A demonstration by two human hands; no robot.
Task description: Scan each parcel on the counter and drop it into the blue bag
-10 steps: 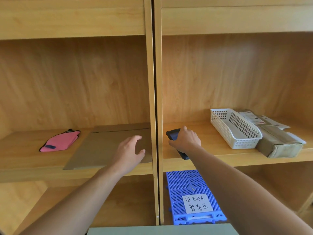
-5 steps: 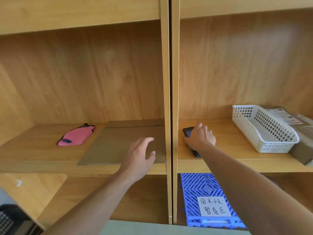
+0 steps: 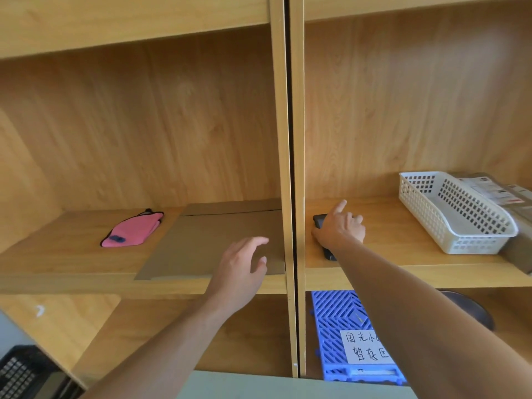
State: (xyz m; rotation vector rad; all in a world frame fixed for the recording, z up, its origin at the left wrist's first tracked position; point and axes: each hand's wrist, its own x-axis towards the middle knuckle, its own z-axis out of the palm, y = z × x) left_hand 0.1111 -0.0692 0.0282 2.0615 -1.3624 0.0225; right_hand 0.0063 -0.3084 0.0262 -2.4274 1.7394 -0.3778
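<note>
Shelving of pale wood [image 3: 138, 116] fills the view, split by an upright divider [image 3: 288, 139] into a left and a right bay. At the far left corner, low down, a dark slatted crate [image 3: 20, 375] shows only in part. On the left bay's shelf a pink fabric pouch [image 3: 132, 233] with dark trim lies flat, and just to its right a flat sheet of brown cardboard [image 3: 207, 243] covers the shelf up to the divider. The left hand [image 3: 240, 272] hovers at the near edge of that cardboard, its grip apart, fingers spread and clamped on nothing. Right of the divider, the right hand [image 3: 339, 228] rests on a dark handheld scanner [image 3: 319, 221] that lies on the right bay's shelf; the thumb and curled fingers are set down over it with the forefinger raised, and I cannot tell whether the grip has closed round it. Below, on the lower shelf, a blue plastic slatted crate [image 3: 336, 315] carries a white handwritten label [image 3: 367, 347]. Farther right on the upper shelf sits a white perforated basket [image 3: 460, 226], and touching its right side is a brown parcel [image 3: 501, 194] with printed labels, cut off by the frame edge. A pale counter edge [image 3: 288, 387] crosses the near bottom.
</note>
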